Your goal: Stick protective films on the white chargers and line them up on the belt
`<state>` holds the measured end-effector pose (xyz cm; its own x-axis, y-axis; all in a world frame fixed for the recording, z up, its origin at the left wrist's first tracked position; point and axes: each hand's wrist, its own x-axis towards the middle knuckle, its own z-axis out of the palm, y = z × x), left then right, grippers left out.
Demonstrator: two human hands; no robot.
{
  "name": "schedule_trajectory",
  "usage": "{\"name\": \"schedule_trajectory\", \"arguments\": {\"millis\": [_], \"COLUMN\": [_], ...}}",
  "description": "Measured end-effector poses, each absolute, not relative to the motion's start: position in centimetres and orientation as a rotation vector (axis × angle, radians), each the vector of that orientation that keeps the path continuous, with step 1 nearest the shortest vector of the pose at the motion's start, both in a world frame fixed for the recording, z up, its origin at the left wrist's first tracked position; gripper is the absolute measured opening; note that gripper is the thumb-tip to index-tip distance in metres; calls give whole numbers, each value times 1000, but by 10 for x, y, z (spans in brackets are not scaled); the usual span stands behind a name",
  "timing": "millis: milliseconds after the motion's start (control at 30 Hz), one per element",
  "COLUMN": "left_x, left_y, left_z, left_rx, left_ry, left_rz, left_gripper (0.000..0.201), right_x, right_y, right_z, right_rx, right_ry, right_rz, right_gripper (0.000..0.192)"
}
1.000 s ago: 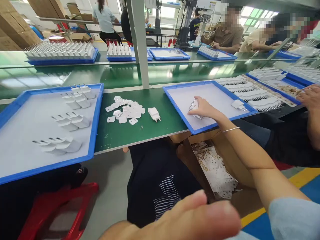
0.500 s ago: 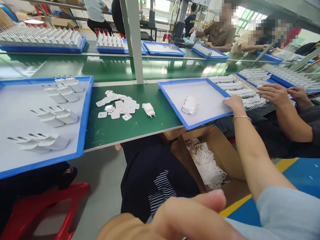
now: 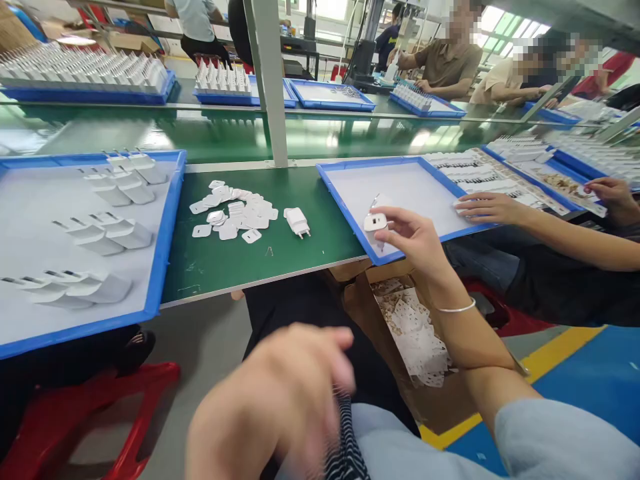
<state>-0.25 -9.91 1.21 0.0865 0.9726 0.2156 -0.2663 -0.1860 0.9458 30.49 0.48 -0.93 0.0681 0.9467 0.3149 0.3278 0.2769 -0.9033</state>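
My right hand (image 3: 413, 237), with a bracelet on its wrist, pinches a white plug charger (image 3: 375, 222) over the near left part of a blue-rimmed tray (image 3: 345, 212). The charger's end with a small port faces me. Close to the camera, my left hand (image 3: 280, 393) is raised above my lap, smeared by motion, so its fingers are unclear. On the green table between the trays lie a loose pile of small white plates (image 3: 250, 212) and a single white plug charger (image 3: 297, 222).
A blue-rimmed tray (image 3: 167, 233) at left holds rows of chargers, pins up. A co-worker's hand (image 3: 490, 207) rests at the right tray's edge. Below stands a cardboard box (image 3: 400, 373) with white scraps. A metal post (image 3: 273, 87) rises behind the table. A red stool (image 3: 125, 427) stands lower left.
My right hand has come from the tray's right edge to its left part and taken hold of a charger. My left hand has moved up. The co-worker's hand has shifted left to the tray.
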Motion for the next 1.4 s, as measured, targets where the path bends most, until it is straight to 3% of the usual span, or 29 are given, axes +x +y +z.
{"name": "schedule_trajectory", "arguments": {"millis": [100, 167, 267, 367, 433, 700, 933, 1000, 1067, 1233, 1400], "left_x": [39, 65, 87, 87, 81, 71, 68, 66, 67, 69, 55], "left_y": [-79, -67, -55, -50, -48, -48, -41, -40, -40, -40, -41], "left_z": [-9, -26, -43, -48, -48, -51, -48, -46, -45, -44, -49], "left_rx": [1287, 1210, 952, 856, 884, 1013, 990, 1000, 1013, 988, 1079], "left_ry": [847, 810, 735, 732, 722, 760, 767, 767, 768, 762, 772], "left_rz": [1305, 1205, 1184, 1252, 1281, 1297, 1264, 1295, 1340, 1369, 1383], "left_gripper": [62, 74, 59, 38, 30, 45, 24, 18, 23, 69, 64], "right_x": [263, 239, 228, 264, 306, 405, 378, 351, 320, 260, 214], "right_y": [-26, -43, -46, -12, 26, 116, 78, 55, 32, -13, -37], "right_z": [-9, -13, -17, -13, -11, -47, -38, -32, -29, -31, -40], "right_rx": [-1090, -1051, -1038, -1082, -1242, -1261, -1150, -1113, -1064, -870, -809], "right_ry": [-1475, -1522, -1685, -1798, -1654, -1753, -1550, -1517, -1509, -1381, -1349], "right_rz": [898, 869, 802, 703, 401, 469, 394, 424, 508, 874, 1024], "right_gripper": [39, 40, 33, 42, 28, 22, 18, 37, 44, 41, 35]}}
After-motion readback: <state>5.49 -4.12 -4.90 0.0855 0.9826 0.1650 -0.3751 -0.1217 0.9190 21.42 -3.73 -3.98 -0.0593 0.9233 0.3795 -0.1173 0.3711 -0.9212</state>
